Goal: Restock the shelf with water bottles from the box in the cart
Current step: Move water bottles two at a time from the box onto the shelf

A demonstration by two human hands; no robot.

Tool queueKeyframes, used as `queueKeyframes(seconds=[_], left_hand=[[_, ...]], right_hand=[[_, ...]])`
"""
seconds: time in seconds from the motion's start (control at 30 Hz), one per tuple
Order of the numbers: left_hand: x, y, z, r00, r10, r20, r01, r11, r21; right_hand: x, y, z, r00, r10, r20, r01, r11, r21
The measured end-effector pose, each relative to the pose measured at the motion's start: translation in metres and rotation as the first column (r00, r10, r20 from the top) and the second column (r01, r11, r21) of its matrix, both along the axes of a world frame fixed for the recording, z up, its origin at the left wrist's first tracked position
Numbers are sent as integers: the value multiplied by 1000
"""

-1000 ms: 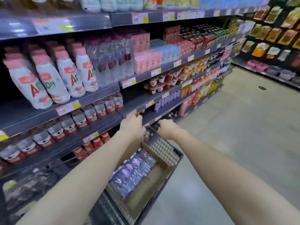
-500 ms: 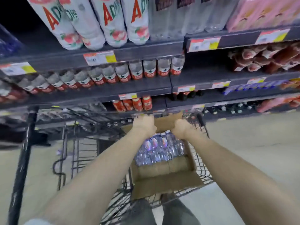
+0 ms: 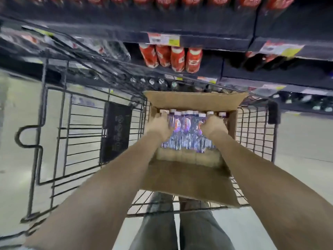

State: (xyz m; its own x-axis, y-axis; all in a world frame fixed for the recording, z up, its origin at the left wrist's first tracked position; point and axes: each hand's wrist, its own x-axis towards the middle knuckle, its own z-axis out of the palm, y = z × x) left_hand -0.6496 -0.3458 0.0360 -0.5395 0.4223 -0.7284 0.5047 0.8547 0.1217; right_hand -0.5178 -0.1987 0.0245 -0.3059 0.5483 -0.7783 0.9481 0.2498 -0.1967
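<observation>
A cardboard box (image 3: 189,181) with its flaps open sits in a black wire cart (image 3: 252,129). Inside it stand several clear water bottles (image 3: 186,127) with white caps and purple labels, packed in rows. Both my arms reach down into the box. My left hand (image 3: 159,126) lies on the bottles at the left end of the far row, and my right hand (image 3: 214,126) lies on those at the right end. Motion blur and the backs of my hands hide the fingers. The dark shelf (image 3: 207,42) runs across the view just beyond the cart.
Red-labelled bottles (image 3: 171,57) stand on a low shelf level behind the box, and dark bottles line the level below. The cart's wire frame and a dark panel (image 3: 115,130) extend to the left. Pale floor lies on both sides. My legs in jeans (image 3: 162,228) show under the cart.
My head has tilted further down, away from the upper shelves. Both hands moved from the box's far flap down onto the water bottles inside.
</observation>
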Motion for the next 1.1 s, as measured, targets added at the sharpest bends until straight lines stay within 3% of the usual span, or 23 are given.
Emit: queueKeyframes(seconds=[0.1,0.27,0.37,0.6,0.7,0.93,1.1], left_hand=[[6,1,-38,995,92,46,-94,994,50],[20,26,-84,1000,17,16,-19,993,114],[26,46,-101,1000,-7,9,7,999,37],[28,58,-127,989,-142,-46,133,978,-157],[21,63,-130,985,-170,-40,160,970,-180],[23,64,-126,1000,4,15,-3,998,-69],[33,61,-121,984,171,49,-170,985,-12]], right_hand=[[4,5,-39,996,-87,8,87,996,-6],[10,12,-85,995,-95,-23,93,993,-69],[13,10,-101,993,-111,-39,110,993,-42],[17,3,-120,1000,23,-12,-22,1000,10],[20,3,-124,997,-44,-57,43,999,-15],[26,-3,-119,941,-288,-178,275,957,-97],[34,-4,-113,907,-386,-169,367,920,-137]])
